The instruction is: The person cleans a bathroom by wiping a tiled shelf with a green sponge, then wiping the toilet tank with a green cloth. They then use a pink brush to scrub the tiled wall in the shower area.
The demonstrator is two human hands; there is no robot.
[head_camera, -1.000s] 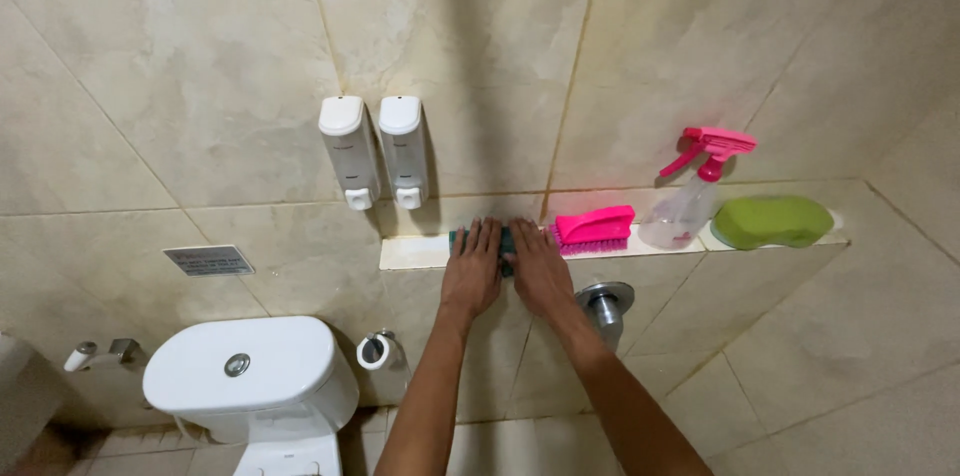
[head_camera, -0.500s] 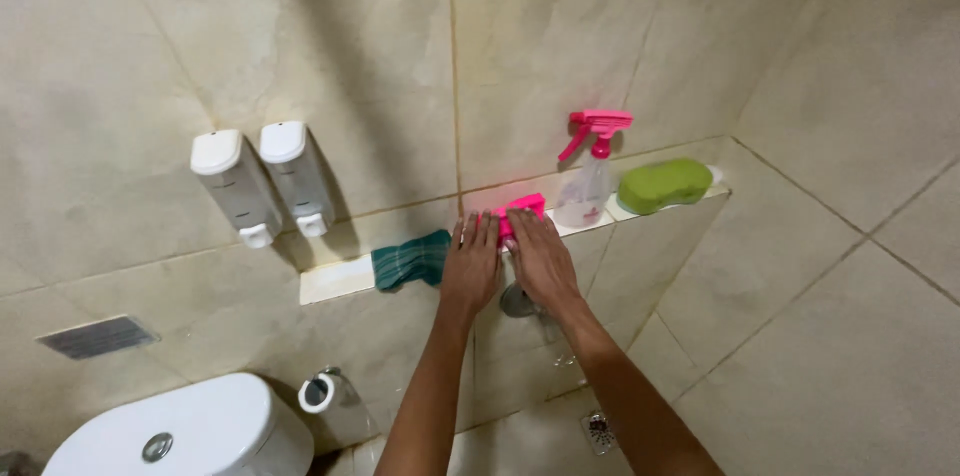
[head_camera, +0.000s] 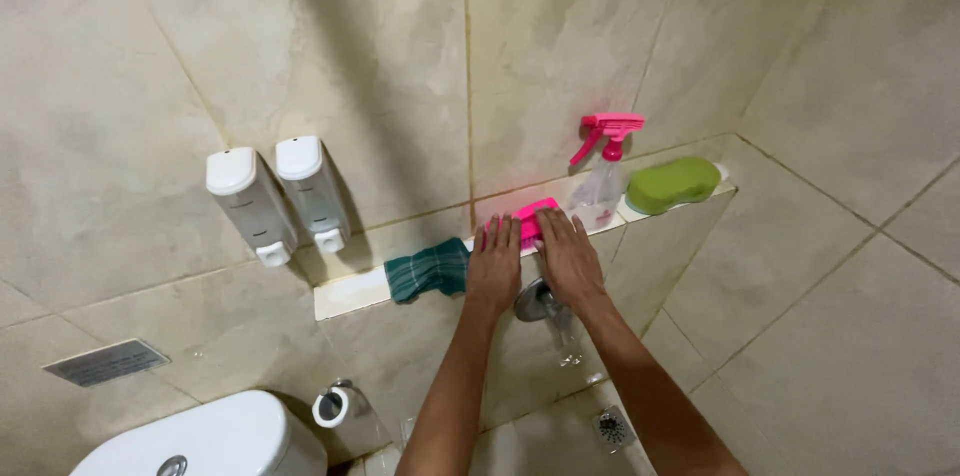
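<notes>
Both hands have slid right along the ledge [head_camera: 350, 293], leaving the green cloth [head_camera: 430, 271] at nine o'clock. Left hand [head_camera: 495, 266] and right hand [head_camera: 568, 258] lie flat, fingers spread, touching the pink brush [head_camera: 528, 218] at twelve o'clock, lying sideways.

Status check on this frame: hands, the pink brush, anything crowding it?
Left hand and right hand both flat on pink brush on ledge. Green cloth left, spray bottle right, close by.
</notes>
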